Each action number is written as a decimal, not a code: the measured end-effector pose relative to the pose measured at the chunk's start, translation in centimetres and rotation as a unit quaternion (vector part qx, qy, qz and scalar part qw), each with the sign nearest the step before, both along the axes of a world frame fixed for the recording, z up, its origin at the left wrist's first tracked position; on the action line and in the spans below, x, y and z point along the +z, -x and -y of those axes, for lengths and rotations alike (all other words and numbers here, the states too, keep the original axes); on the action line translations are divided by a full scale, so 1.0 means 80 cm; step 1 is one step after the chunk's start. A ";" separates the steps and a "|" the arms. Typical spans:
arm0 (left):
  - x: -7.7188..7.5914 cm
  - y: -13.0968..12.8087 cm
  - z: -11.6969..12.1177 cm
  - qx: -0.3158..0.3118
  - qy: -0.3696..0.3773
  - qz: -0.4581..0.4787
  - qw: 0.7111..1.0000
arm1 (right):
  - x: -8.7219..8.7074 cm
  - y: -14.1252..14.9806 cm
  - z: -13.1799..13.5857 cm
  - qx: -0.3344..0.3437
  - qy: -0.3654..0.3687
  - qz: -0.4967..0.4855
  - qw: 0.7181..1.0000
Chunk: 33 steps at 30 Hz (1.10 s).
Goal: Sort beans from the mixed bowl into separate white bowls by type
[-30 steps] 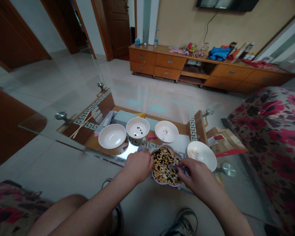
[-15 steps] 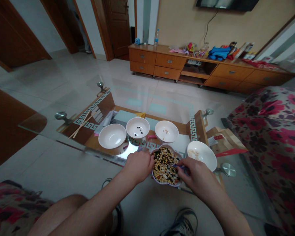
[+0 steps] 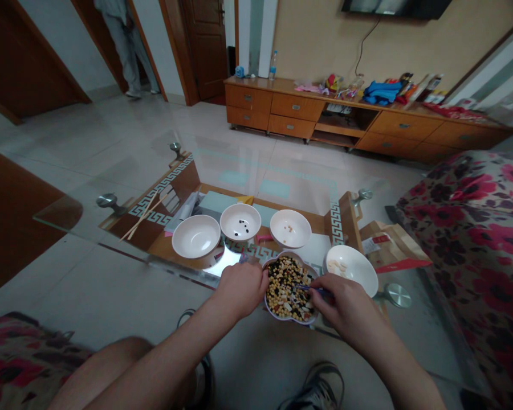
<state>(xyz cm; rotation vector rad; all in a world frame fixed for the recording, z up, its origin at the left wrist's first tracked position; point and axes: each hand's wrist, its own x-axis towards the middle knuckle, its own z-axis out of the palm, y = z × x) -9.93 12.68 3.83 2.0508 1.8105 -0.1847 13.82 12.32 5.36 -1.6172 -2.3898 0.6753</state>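
On the glass counter (image 3: 123,242), a lobed bowl (image 3: 289,322) of mixed beans (image 3: 284,287) sits between the hands: the left hand (image 3: 241,290) curled against its rim, the right hand (image 3: 346,312) pinching blue chopsticks (image 3: 312,290) over the beans.

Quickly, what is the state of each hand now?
Left hand: closed, holding the bean bowl by its rim.
Right hand: closed, holding blue chopsticks.

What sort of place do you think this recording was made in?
It looks like the living room of a home, judging by the floral sofa, the wall-mounted television, and the long wooden cabinet beneath it, which holds everyday household items.
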 end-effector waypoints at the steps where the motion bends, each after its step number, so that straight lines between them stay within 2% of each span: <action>1: 0.000 0.000 0.000 0.000 -0.002 0.000 1.000 | 0.002 -0.001 -0.001 0.000 -0.004 -0.010 1.000; 4: 0.000 0.000 0.000 0.000 -0.005 0.002 1.000 | 0.009 -0.004 -0.004 -0.012 -0.040 -0.036 0.998; 8: 0.000 0.000 0.000 0.001 -0.001 0.007 1.000 | 0.016 0.000 -0.013 -0.056 -0.125 -0.066 0.988; 11: 0.001 0.000 -0.001 -0.002 0.000 0.009 1.000 | 0.014 0.011 -0.023 -0.104 -0.190 -0.077 0.973; 14: 0.003 0.000 -0.001 -0.002 0.002 0.010 1.000 | 0.009 0.023 -0.033 -0.140 -0.226 -0.067 0.962; 19: 0.005 0.000 0.000 0.003 0.009 0.015 1.000 | 0.005 0.034 -0.041 -0.169 -0.212 -0.050 0.961; 25: 0.006 0.001 0.000 0.002 0.009 0.020 1.000 | 0.014 0.025 -0.035 -0.179 -0.196 -0.057 0.962; 29: 0.007 0.000 -0.001 0.004 0.010 0.018 1.000 | 0.022 0.019 -0.028 -0.156 -0.154 -0.075 0.973; 33: 0.005 -0.001 -0.001 0.000 0.008 0.013 1.000 | 0.025 0.018 -0.020 -0.110 -0.080 -0.064 0.989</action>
